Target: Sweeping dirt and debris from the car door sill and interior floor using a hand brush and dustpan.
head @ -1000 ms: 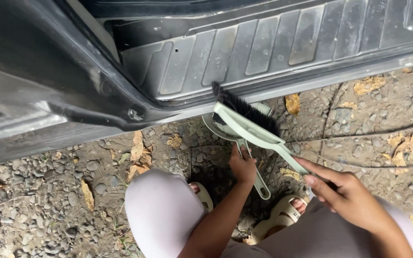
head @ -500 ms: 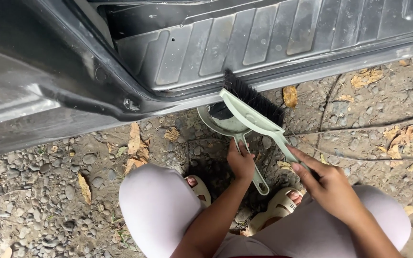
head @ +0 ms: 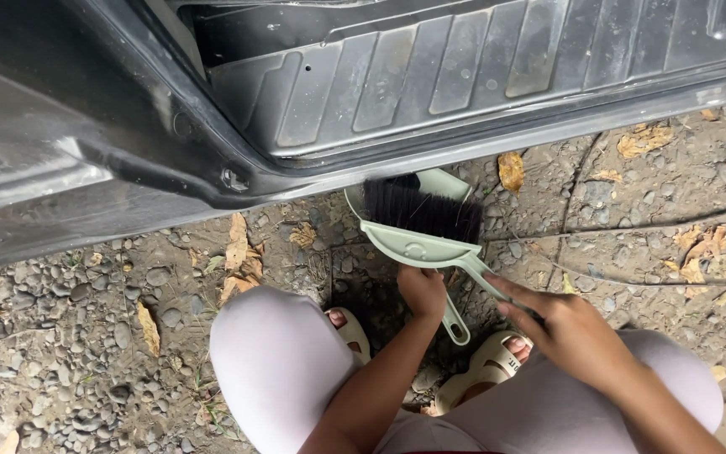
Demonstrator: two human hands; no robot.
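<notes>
I crouch beside an open car door. My right hand (head: 566,328) grips the handle of a pale green hand brush (head: 423,225) whose black bristles point up under the door sill (head: 430,155). The brush lies over a pale green dustpan (head: 447,182) held just below the sill. My left hand (head: 422,290) is shut on the dustpan's handle (head: 454,323), which hangs down past my fingers. My knees in light lilac trousers (head: 275,361) fill the lower frame.
The grey ribbed car floor mat (head: 464,67) lies above the sill, with the dark car door (head: 60,143) at the left. Gravel ground with dry leaves (head: 241,252) surrounds me. A thin cable (head: 632,227) runs across the ground at the right. My feet wear beige sandals (head: 489,370).
The brush head has swung down and left, from tilted across the pan to lying over it with the bristles up under the sill. Both hands have kept their grips.
</notes>
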